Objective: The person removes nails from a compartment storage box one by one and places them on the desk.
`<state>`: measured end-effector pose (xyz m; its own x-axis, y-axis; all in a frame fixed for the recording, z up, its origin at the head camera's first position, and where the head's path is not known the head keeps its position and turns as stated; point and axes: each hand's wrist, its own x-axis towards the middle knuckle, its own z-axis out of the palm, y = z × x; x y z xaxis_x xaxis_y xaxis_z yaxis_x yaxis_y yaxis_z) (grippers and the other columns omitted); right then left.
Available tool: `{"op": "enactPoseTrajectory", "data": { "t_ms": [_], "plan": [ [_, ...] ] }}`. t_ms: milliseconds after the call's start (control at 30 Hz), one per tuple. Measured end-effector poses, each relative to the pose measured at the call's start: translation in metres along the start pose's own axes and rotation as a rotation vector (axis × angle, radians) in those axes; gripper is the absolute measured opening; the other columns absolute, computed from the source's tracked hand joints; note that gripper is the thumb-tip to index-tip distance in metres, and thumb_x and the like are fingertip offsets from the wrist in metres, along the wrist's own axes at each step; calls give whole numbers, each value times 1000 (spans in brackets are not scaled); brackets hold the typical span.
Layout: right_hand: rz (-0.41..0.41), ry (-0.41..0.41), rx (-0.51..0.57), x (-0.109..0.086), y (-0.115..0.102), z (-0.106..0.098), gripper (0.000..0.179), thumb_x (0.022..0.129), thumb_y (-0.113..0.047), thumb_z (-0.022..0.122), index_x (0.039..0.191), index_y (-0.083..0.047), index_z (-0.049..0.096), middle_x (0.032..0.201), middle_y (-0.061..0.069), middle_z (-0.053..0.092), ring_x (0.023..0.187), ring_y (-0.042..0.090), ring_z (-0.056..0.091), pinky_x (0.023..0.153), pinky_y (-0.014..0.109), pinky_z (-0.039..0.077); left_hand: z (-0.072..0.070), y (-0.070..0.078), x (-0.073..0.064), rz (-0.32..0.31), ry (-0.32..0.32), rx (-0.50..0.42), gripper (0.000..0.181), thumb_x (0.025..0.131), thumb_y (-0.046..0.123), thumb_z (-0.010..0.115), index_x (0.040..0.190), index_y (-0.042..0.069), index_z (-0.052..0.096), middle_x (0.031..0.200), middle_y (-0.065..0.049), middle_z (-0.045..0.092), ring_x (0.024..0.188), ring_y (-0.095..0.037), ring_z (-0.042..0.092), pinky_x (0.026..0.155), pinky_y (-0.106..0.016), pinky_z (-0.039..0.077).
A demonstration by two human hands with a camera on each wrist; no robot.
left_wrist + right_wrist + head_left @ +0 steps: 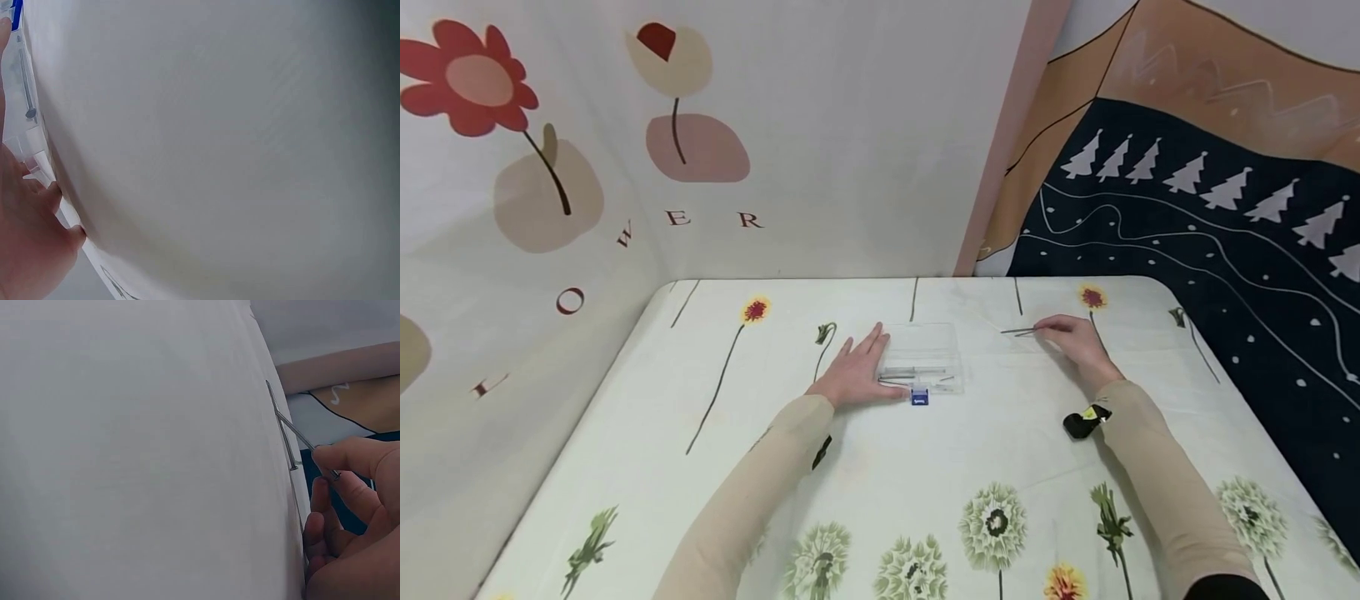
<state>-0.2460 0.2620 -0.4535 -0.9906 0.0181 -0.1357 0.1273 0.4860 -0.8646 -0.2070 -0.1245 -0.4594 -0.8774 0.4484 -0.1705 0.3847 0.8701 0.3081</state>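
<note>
A clear plastic box [921, 340] lies on the flower-print cloth, with several nails [917, 371] in its front compartment and a blue tag [920, 397] at its front edge. My left hand [856, 377] rests along the box's left side, fingers spread and thumb reaching toward the tag. To the right of the box, my right hand [1077, 343] pinches a long metal nail [299, 433] near its head between thumb and fingertips. A second nail [287, 442] lies on the cloth, crossing under the pinched one's tip in the right wrist view.
The table [955, 446] is covered by a white cloth printed with flowers and stems. Behind it hangs a pale fabric wall [850, 167]; a dark fabric with white trees [1150, 217] hangs at the right. A black wrist strap device [1084, 422] sits at the right cuff.
</note>
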Motion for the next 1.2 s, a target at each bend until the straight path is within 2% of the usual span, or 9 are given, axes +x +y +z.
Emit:
{"op": "enactPoseTrajectory", "data": {
  "t_ms": [233,333,500,700,900,1200],
  "plan": [
    [34,15,112,-6,-6,3,38,97,-17,56,130,3,57,142,21,46,135,34,33,112,49,23,0,1,-1,3,6,-5,113,77,74,58,154,3,15,161,-10,0,146,-21,7,116,-47,3],
    [52,23,178,-12,-10,6,41,98,-19,55,133,1,54,142,18,44,133,32,34,112,49,20,1,1,-2,1,-1,-2,113,77,74,57,154,3,14,161,-10,-1,146,-20,6,116,-47,3],
    [29,32,253,-18,-14,12,42,98,-19,55,135,3,51,138,20,46,122,28,40,110,47,23,1,1,-3,-5,-7,3,114,77,75,56,154,3,14,161,-9,-2,146,-19,5,116,-46,2],
    [-23,46,288,-21,-21,22,42,98,-19,55,133,5,51,137,24,47,115,18,46,106,46,28,0,-1,-3,-4,2,-3,114,77,75,57,154,3,14,161,-9,-2,146,-20,4,116,-46,1],
    [-25,-14,318,-25,-29,33,40,99,-16,55,131,6,51,135,22,48,107,13,48,96,40,31,-1,1,-3,-9,-10,0,114,78,76,55,155,5,12,161,-8,-3,146,-18,3,116,-45,0],
    [-118,-162,203,-34,-40,60,37,99,-14,54,130,7,53,128,26,53,100,13,50,84,36,39,-2,3,-3,-4,7,-4,112,77,75,56,155,6,14,161,-8,-1,146,-19,6,116,-45,1]
  ]
}}
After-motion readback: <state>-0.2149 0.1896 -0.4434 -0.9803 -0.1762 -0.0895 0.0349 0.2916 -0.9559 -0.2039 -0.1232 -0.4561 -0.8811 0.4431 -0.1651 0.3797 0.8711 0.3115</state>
